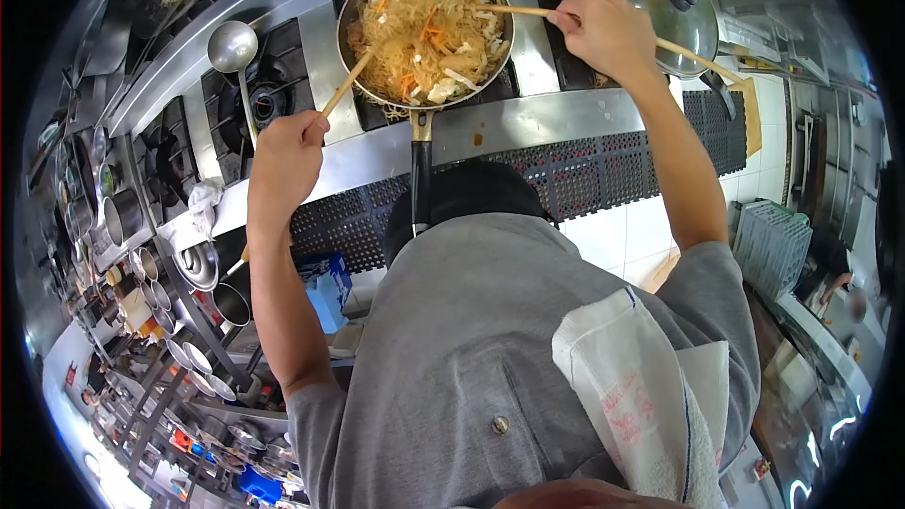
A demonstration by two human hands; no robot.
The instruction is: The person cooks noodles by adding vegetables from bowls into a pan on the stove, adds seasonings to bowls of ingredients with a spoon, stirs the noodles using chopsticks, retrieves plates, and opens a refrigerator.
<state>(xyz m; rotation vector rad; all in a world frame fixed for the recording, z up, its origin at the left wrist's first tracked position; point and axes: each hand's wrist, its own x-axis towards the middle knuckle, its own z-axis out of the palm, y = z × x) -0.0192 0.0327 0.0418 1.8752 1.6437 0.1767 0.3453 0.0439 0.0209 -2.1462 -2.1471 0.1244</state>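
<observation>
A frying pan (510, 38) full of glass noodles (401, 14) with carrot strips and pale pieces sits on the stove, its black handle (421, 170) pointing at my body. My left hand (287, 160) is closed around a thin wooden stick (347, 85), which enters the noodles at the left. My right hand (608, 33) grips another wooden stick (514, 9), reaching into the noodles from the right and sticking out behind the hand. Both inner ends are buried, so their shape is hidden. Neither hand touches the pan handle.
A metal ladle (233, 45) lies over the left burners, its handle running toward my left hand. At the right stands a large pot with a glass lid (650, 0). A crumpled cloth (204, 205) is on the stove's front edge. Black perforated matting (603, 174) runs along the front.
</observation>
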